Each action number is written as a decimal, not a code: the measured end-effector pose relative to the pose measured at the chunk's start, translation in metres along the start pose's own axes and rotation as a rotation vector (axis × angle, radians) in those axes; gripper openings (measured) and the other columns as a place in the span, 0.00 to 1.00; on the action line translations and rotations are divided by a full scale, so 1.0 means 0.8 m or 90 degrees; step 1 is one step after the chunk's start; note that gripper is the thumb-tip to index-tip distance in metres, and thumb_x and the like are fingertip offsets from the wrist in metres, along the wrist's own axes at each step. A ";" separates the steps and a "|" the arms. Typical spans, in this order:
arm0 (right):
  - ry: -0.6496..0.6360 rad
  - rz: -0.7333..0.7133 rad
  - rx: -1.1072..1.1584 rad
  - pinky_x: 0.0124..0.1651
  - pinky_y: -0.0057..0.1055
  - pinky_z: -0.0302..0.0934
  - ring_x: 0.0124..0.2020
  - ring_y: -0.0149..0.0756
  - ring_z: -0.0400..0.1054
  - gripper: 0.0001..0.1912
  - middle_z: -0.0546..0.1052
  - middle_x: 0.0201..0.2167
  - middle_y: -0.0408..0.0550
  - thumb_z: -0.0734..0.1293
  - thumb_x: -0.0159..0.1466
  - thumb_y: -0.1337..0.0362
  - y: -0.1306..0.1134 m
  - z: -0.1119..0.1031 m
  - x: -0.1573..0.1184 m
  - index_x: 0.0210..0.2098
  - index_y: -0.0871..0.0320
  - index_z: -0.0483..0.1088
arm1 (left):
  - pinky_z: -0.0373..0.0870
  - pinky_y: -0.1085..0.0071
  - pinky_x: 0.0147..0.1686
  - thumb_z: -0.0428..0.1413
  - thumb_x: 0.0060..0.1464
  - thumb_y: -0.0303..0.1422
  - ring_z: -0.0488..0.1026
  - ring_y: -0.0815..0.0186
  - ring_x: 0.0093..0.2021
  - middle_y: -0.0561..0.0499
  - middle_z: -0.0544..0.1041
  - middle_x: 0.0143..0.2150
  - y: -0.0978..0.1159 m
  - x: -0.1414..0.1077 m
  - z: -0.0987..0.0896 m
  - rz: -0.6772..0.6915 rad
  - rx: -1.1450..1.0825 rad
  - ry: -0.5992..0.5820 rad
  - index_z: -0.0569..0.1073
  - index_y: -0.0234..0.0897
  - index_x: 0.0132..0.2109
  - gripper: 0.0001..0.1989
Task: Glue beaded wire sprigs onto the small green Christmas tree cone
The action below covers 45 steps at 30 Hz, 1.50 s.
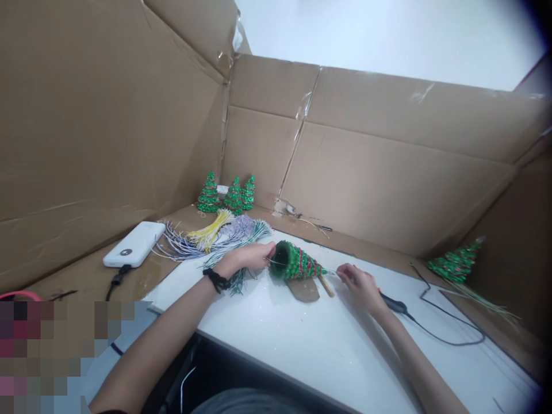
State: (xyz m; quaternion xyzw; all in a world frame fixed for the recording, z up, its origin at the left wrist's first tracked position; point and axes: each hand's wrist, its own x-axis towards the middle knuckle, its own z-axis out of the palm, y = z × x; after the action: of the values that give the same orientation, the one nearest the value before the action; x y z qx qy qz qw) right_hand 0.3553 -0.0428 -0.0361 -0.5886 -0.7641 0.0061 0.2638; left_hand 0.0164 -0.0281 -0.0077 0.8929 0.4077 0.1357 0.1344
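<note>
A small green Christmas tree with red trim lies on its side above the white board, its hollow base facing left and its tip right. My left hand, with a black band at the wrist, is closed at the base rim, pinching a thin pale wire that runs into the hollow. At the tip, my right hand has its fingers pinched on a thin pale wire coming out there. Whether both ends belong to one wire is hidden inside the tree. A brown flat piece and a tan stick lie below it.
Bundles of yellow and blue-white wires lie left, beside a white power bank. Several green trees stand behind; another tree leans right. A black corded tool lies by my right wrist. Cardboard walls enclose the table.
</note>
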 end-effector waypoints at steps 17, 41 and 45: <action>0.031 -0.044 0.072 0.47 0.39 0.56 0.40 0.43 0.65 0.13 0.73 0.35 0.52 0.55 0.61 0.56 -0.020 0.009 -0.005 0.29 0.56 0.66 | 0.56 0.65 0.48 0.49 0.53 0.34 0.62 0.60 0.45 0.48 0.69 0.39 0.021 0.001 -0.004 0.066 0.112 0.062 0.77 0.41 0.37 0.11; -0.019 0.008 0.093 0.43 0.34 0.58 0.39 0.41 0.66 0.13 0.74 0.35 0.51 0.54 0.62 0.57 -0.024 0.010 -0.010 0.34 0.57 0.65 | 0.54 0.62 0.46 0.51 0.55 0.38 0.57 0.58 0.45 0.48 0.68 0.38 0.028 0.008 0.010 0.001 0.078 0.098 0.77 0.40 0.36 0.11; -0.008 0.003 0.096 0.41 0.34 0.58 0.38 0.41 0.66 0.14 0.74 0.34 0.51 0.54 0.62 0.57 -0.027 0.009 -0.011 0.33 0.57 0.66 | 0.54 0.61 0.44 0.49 0.57 0.37 0.57 0.58 0.45 0.47 0.68 0.40 0.034 0.008 0.009 0.009 0.101 0.131 0.76 0.37 0.34 0.12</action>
State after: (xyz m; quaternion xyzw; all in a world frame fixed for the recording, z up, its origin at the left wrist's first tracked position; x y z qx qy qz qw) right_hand 0.3345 -0.0549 -0.0389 -0.5687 -0.7617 0.0681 0.3028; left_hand 0.0417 -0.0409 -0.0041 0.8849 0.4228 0.1945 0.0198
